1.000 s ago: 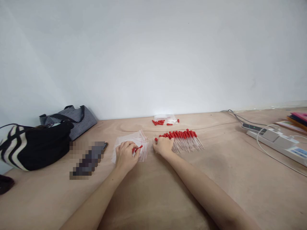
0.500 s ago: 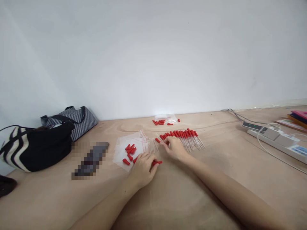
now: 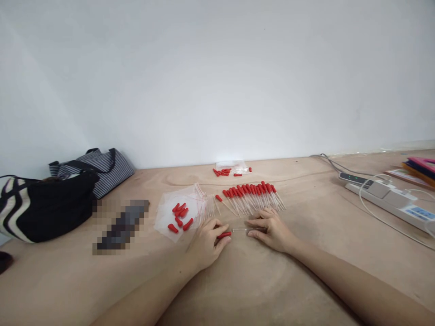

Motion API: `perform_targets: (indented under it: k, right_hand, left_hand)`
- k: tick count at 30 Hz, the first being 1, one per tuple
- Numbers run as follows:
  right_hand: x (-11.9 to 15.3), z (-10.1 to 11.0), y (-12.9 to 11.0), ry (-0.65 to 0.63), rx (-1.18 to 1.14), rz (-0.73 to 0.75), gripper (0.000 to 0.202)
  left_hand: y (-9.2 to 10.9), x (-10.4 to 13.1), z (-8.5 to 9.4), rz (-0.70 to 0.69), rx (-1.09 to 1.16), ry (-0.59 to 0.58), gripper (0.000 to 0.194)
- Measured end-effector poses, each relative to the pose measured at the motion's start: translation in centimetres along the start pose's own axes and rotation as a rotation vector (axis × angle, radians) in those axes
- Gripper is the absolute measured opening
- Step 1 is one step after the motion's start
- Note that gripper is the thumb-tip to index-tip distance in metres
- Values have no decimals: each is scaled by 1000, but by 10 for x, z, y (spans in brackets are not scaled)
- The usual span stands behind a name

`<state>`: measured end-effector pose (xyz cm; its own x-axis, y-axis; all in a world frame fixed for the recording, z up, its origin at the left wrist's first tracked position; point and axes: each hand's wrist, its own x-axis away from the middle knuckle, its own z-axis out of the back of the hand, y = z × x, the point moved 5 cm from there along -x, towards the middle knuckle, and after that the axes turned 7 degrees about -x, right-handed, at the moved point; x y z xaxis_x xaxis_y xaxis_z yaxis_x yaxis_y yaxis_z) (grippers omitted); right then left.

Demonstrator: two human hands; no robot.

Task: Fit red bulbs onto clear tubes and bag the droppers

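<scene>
My left hand is closed on a red rubber bulb, whose open end points right. Facing it, my right hand pinches a thin clear glass tube; the tube's left end is right beside the bulb's mouth. Behind my hands lies a row of droppers with red bulbs and clear stems. One loose red bulb rests left of the row, near several bare glass tubes. Several red bulbs lie on clear plastic bags left of my left hand.
More red bulbs and a clear bag lie near the wall. A blurred dark object, a black bag and a striped bag are left. A power strip with cables stands right.
My right hand has moved back from the row, toward me and to the right, and now holds a glass tube. The bulb in my left hand shows more clearly, and the view has shifted slightly.
</scene>
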<state>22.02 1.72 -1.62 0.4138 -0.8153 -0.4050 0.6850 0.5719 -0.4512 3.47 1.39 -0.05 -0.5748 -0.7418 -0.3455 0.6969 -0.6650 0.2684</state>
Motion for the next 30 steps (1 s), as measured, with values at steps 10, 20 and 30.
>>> perform_targets:
  k: [10, 20, 30]
  right_hand:
    - [-2, -1, -12, 107, -53, -16, 17]
    - [-2, -7, -28, 108, -115, 5, 12]
    - [-1, -6, -35, 198, -38, 130, 18]
  left_hand:
    - [-1, -1, -1, 93, 8, 45, 16]
    - [-7, -3, -3, 129, 46, 44, 12]
    - [-6, -1, -2, 136, 93, 74, 16]
